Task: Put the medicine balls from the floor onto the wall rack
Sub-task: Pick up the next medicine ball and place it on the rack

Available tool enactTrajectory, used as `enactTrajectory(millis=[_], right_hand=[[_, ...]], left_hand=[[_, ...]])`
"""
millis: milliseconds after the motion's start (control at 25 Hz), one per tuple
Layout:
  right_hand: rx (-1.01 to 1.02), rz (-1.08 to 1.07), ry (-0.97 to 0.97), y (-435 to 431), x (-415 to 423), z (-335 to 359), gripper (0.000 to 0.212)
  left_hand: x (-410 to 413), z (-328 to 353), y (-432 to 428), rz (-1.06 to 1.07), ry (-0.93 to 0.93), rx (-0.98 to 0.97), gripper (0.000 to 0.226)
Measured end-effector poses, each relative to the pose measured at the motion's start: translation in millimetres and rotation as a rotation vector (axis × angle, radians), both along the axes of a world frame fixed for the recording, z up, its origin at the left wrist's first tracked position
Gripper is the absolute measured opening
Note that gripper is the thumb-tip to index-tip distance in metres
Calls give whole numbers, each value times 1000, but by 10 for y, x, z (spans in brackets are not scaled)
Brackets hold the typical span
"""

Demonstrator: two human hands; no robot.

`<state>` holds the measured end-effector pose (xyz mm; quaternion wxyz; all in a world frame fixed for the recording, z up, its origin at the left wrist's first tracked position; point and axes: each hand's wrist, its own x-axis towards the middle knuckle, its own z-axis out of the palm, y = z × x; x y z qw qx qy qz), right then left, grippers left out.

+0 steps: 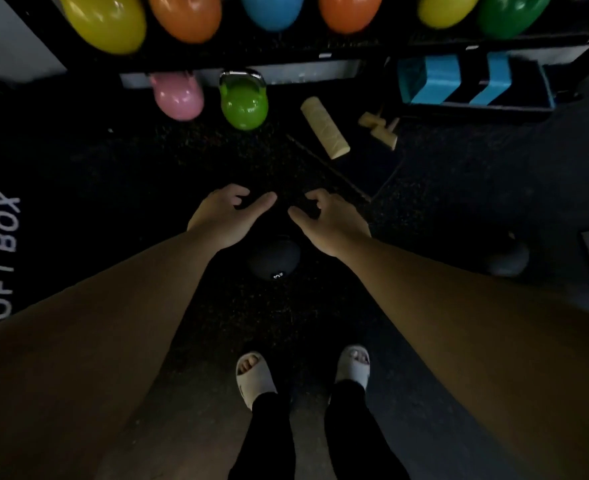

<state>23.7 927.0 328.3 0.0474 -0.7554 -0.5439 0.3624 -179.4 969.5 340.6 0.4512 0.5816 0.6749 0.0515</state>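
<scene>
Black round medicine ball (274, 258) marked "3" sits on dark speckled rubber floor (216, 323), just ahead of two white slides. Left hand (224, 216) and right hand (329, 221) hang over its far side, fingers spread and curled, holding nothing. Farther off: green kettlebell (244, 105), pink kettlebell (178, 97), black rack (286, 51) with coloured balls.

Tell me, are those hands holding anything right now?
Nothing. The left hand and right hand are open and empty above the black medicine ball on the floor.
</scene>
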Motion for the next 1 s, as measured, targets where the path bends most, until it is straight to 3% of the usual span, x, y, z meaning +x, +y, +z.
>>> enactTrajectory(millis=[280, 480, 640, 760, 880, 1000], right_hand=[[-143, -128, 95, 461, -136, -2877, 89], [-163, -137, 103, 752, -178, -4291, 114], [-183, -130, 181, 1015, -230, -4882, 129], [-202, -248, 339, 1077, -256, -5032, 138], [-164, -314, 418, 999, -231, -5066, 135], [-113, -327, 474, 887, -231, -4860, 126]], left_hand=[[-153, -2756, 426, 140, -42, -118, 113], [-321, -4410, 592, 328, -117, -204, 127], [-233, -5007, 588, 451, -214, -353, 111], [-131, -5173, 516, 605, -372, -490, 97], [-60, -5188, 484, 700, -479, -472, 76], [-80, -5009, 480, 730, -535, -378, 89]])
